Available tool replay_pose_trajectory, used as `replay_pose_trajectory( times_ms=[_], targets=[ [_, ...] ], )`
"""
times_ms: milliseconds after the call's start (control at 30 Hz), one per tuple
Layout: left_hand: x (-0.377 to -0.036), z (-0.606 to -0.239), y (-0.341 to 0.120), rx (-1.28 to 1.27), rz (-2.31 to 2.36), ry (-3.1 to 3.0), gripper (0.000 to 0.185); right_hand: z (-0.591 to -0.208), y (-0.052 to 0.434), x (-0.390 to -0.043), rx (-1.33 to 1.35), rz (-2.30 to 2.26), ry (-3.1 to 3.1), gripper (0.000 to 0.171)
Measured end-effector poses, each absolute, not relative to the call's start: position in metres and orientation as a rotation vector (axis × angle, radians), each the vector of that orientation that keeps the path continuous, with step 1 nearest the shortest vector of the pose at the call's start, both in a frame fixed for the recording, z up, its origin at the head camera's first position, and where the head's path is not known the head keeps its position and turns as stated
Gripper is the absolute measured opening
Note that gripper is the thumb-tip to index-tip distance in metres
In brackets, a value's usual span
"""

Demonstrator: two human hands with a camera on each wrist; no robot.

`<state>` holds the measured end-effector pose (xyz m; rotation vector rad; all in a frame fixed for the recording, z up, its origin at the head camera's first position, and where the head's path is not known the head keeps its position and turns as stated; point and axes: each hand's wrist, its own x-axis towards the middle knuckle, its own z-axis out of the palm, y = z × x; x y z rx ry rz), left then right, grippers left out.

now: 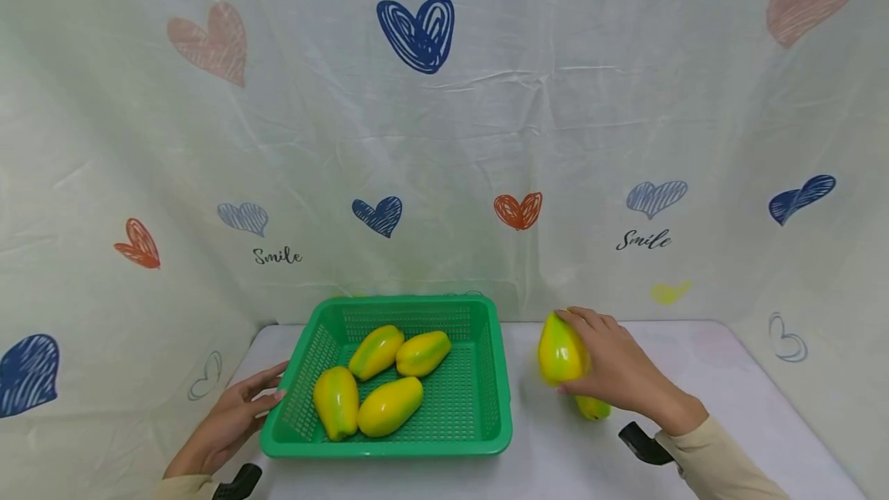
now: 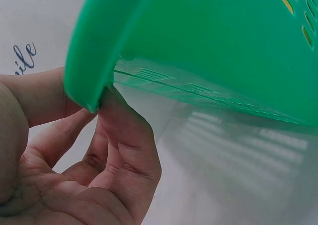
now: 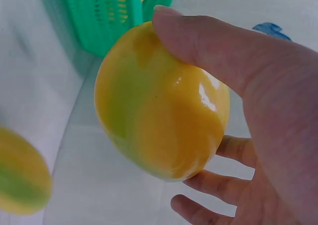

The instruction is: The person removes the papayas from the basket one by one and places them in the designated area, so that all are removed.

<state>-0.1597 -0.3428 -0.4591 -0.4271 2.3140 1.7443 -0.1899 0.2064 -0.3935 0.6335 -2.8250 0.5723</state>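
On the white table [image 1: 694, 361], the free room lies mostly at the right side, between the basket and the table's right edge, and a narrow strip stays open at the left, between the basket and the hanging cloth [image 1: 444, 137]. At the far side the cloth closes the table directly behind the basket.

At the left, the left hand [image 1: 232, 419] lies low on the table beside the green basket [image 1: 389, 446]. Its fingers [image 2: 124, 135] are nearly straight and the tips touch the basket's outer wall just under the rim, at the near left corner; they do not curl around anything. The thumb is spread apart from the other fingers.

Inside the basket four yellow-green papayas [image 1: 378, 380] lie close together, some of them touching each other. The basket's walls stand between these fruits and both hands.

At the right of the basket, the right hand [image 1: 614, 365] grips one papaya [image 1: 559, 353] from above and from the side, the thumb on one face and the curled fingers on the other. This fruit is near the basket's right wall but apart from it. Whether it is raised off the table cannot be told. Another papaya [image 1: 593, 407] lies on the table just under the hand, mostly hidden by it.
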Motion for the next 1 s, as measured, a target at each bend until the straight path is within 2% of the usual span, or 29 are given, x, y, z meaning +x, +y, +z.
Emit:
replay_pose_trajectory(
  times_ms=[467, 1000],
  targets=[
    [-0.158, -0.460, -0.343, -0.437, 1.744, 2.311, 0.069, -0.417, 0.264, -0.191, 0.530, 0.568, -2.861, 0.108],
    [-0.159, -0.459, -0.342, -0.414, 1.761, 2.296, 0.068, -0.443, 0.306, -0.193, 0.371, 0.574, -2.958, 0.109]
  ],
)
